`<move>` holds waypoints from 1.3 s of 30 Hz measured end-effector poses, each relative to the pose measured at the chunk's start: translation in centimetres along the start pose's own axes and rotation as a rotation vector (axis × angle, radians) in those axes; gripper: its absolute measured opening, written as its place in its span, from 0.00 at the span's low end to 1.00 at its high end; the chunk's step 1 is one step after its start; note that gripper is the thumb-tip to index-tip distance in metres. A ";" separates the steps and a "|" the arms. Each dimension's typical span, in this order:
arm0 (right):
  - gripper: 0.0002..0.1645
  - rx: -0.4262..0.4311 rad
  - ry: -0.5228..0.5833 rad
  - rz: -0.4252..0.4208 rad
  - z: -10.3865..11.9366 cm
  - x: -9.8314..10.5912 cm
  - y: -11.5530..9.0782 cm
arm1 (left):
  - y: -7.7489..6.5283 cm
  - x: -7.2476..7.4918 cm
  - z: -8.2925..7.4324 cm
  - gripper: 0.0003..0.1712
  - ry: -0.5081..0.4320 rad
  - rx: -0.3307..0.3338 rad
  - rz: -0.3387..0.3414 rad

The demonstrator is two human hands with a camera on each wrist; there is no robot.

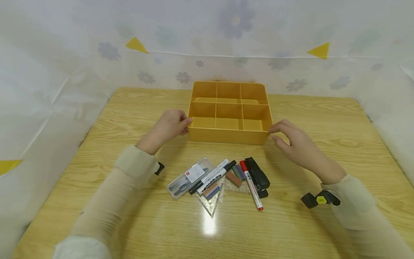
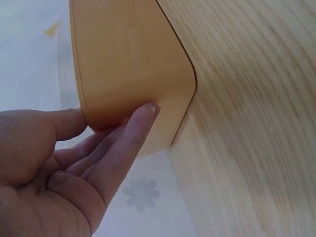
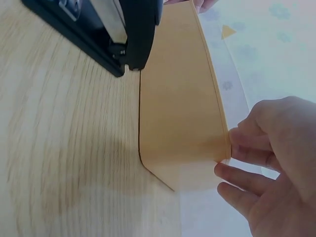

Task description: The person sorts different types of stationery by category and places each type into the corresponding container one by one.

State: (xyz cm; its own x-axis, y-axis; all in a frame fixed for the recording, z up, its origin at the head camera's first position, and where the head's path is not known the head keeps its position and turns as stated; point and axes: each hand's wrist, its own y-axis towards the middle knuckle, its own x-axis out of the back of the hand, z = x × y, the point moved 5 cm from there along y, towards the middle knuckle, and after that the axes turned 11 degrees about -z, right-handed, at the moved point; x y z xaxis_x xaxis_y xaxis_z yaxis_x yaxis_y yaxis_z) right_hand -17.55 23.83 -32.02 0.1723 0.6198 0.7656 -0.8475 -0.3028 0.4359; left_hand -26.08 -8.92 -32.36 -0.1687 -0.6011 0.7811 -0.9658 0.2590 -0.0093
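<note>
A yellow compartment box (image 1: 228, 135), divided into several sections, stands on the wooden table. At its front left corner my left hand (image 1: 169, 126) grips the wall. In the left wrist view the thumb (image 2: 71, 123) is at the rim and the fingers (image 2: 140, 123) lie along the outer side. My right hand (image 1: 295, 145) holds the front right corner, its fingertips (image 3: 237, 138) right at the rim in the right wrist view. No items show inside the sections.
Nearer than the box lie a clear compass case (image 1: 179, 183), black-capped markers (image 1: 211, 180), a red marker (image 1: 253, 189), a black stapler (image 1: 258, 174), small coloured blocks (image 1: 233, 178) and a transparent set square (image 1: 208, 205). A flower-patterned curtain (image 1: 236, 39) hangs behind the table.
</note>
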 end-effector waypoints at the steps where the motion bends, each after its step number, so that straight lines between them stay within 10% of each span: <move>1: 0.11 -0.002 0.005 -0.002 -0.1 0.1 -0.1 | 0.0 -0.1 -0.1 0.17 0.006 -0.003 -0.002; 12: 0.11 0.030 0.016 -0.031 -0.9 1.0 -0.9 | -0.1 -0.6 -1.6 0.19 0.186 -0.183 -0.131; 17: 0.12 0.014 0.035 -0.030 -1.2 1.2 -1.2 | -1.3 -0.5 -3.5 0.16 0.200 -0.546 -0.318; 21: 0.12 0.007 0.049 -0.029 -1.4 1.2 -1.3 | -2.4 -1.1 -4.7 0.05 0.138 -0.762 -0.302; 32: 0.12 0.005 0.033 -0.033 -1.2 1.5 -1.3 | -2.3 -2.0 -5.6 0.04 0.285 -0.600 -0.250; 39: 0.12 0.016 -0.167 -0.048 0.5 1.2 -1.3 | -2.0 -2.3 -6.4 0.02 0.374 -0.526 -0.271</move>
State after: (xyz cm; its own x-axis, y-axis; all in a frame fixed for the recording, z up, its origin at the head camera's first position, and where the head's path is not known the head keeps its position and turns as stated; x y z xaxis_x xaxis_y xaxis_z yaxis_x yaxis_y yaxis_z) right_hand -16.02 24.57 -31.39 0.2949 0.5053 0.8110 -0.8285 -0.2876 0.4805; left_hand -22.47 -3.27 -30.14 0.2347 -0.4199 0.8767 -0.7251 0.5251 0.4456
